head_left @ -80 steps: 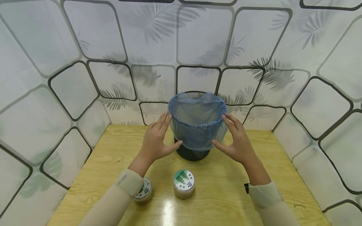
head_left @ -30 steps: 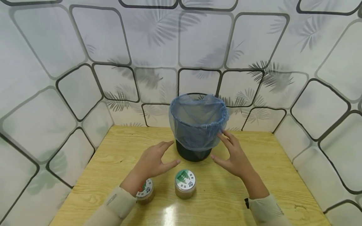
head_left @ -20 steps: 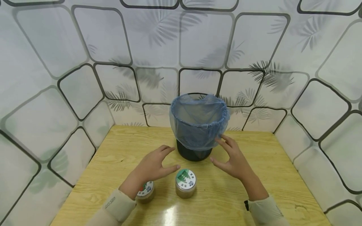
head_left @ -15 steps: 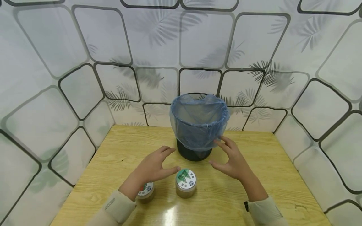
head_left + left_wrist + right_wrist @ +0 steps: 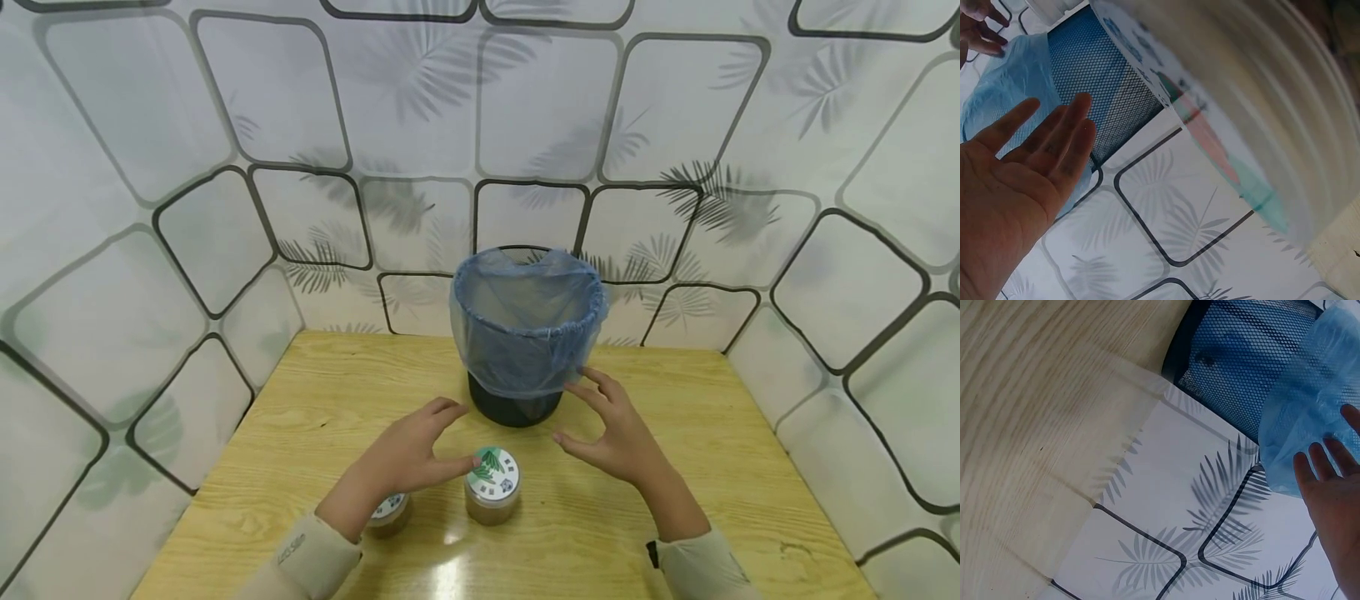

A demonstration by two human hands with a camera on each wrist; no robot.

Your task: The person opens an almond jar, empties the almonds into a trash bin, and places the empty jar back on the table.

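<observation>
A black mesh waste bin (image 5: 517, 410) stands near the back of the table, lined with a blue plastic bag (image 5: 525, 354) folded over its rim. My left hand (image 5: 411, 446) is in the air left of the bin, fingers relaxed, thumb over the edge of a lidded jar (image 5: 491, 498) with a green picture on its lid. Nothing is in that hand. My right hand (image 5: 617, 429) hovers at the bin's front right with loosely bent fingers, holding nothing; whether its fingertips touch the bag is unclear. A second lidded jar (image 5: 392, 515) is partly hidden by my left wrist.
The wooden table (image 5: 337, 367) carries the bin and both jars. Patterned wall covering (image 5: 540, 100) encloses the table at the back and on both sides, and the bin stands close to the back wall.
Both hands have come off the bag's rim and moved down toward me. My left thumb has drifted to the green-lidded jar. The bin and jars stay in place.
</observation>
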